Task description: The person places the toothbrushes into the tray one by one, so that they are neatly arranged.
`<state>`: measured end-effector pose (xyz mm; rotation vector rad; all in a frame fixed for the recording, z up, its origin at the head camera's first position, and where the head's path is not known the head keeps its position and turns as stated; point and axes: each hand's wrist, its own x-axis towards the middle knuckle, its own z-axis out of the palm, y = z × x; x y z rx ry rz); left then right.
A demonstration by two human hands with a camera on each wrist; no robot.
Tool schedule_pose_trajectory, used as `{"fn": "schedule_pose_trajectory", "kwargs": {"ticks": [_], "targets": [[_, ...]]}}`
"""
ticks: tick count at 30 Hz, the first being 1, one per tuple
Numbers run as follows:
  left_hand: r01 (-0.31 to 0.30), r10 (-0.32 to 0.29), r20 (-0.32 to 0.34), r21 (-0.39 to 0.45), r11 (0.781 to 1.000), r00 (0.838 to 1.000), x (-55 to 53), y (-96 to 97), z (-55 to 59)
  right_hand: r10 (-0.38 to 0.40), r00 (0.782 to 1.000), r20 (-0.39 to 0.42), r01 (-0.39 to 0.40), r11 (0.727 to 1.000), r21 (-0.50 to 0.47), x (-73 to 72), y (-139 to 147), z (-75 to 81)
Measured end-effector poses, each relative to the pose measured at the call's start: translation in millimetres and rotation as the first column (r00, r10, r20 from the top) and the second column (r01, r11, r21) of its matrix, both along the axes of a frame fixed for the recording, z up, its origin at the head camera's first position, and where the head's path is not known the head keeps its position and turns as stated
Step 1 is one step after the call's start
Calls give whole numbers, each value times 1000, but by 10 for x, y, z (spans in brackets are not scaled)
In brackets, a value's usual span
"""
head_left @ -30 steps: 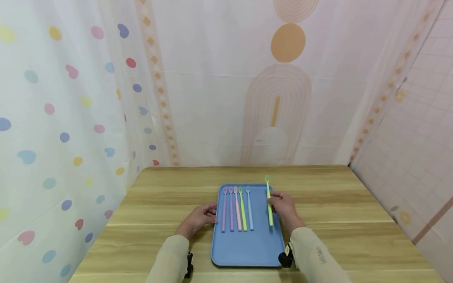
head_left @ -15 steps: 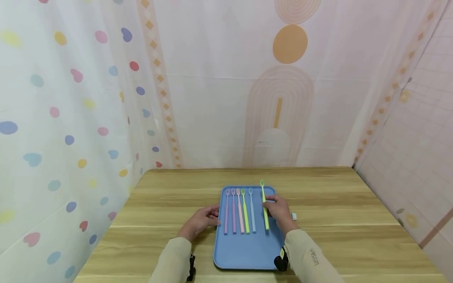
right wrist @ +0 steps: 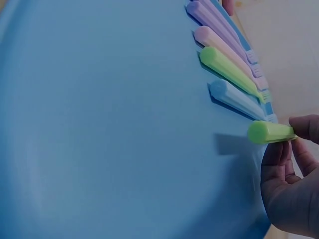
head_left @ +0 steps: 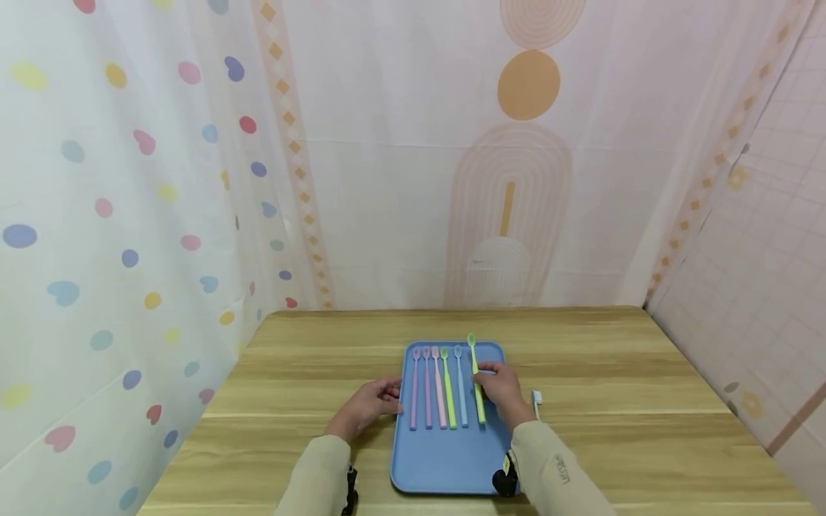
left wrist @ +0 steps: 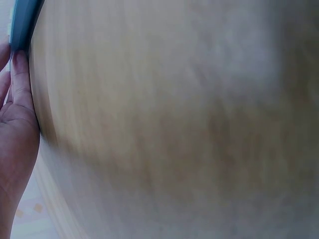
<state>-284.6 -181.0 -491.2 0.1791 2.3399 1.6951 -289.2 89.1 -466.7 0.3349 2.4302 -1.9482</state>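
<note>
A blue tray [head_left: 445,459] lies on the table. Side by side on its left half are two purple toothbrushes [head_left: 428,394], a pink toothbrush [head_left: 440,390], a green toothbrush [head_left: 449,394] and a light blue toothbrush [head_left: 461,394]. My right hand [head_left: 503,393] pinches a second green toothbrush [head_left: 479,398] by its handle, just right of the light blue one. In the right wrist view, a shadow beside its handle end [right wrist: 259,132] shows it above the tray. At the tray's left rim, my left hand [head_left: 368,407] holds the edge between thumb and fingers.
A toothbrush with white bristles [head_left: 537,398] lies on the wooden table [head_left: 613,408] right of the tray, partly hidden by my right arm. Patterned curtains [head_left: 387,215] stand behind the table and along both sides.
My right hand has carried the green toothbrush left, close beside the light blue one. The white-bristled toothbrush on the table has come into view. My left hand stays at the rim.
</note>
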Motion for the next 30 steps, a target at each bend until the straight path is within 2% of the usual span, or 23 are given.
{"fn": "schedule_pose_trajectory", "kwargs": {"ticks": [9, 19, 30], "targets": [[16, -16, -2, -1, 1000, 1000, 4, -6, 45, 2, 1000, 14, -2, 1000, 20, -11, -45, 10], [8, -8, 14, 18, 1000, 1000, 40, 4, 70, -14, 999, 44, 10, 995, 99, -26, -46, -33], [18, -18, 25, 4, 1000, 1000, -15, -12, 18, -32, 999, 8, 30, 984, 175, -38, -83, -101]]}}
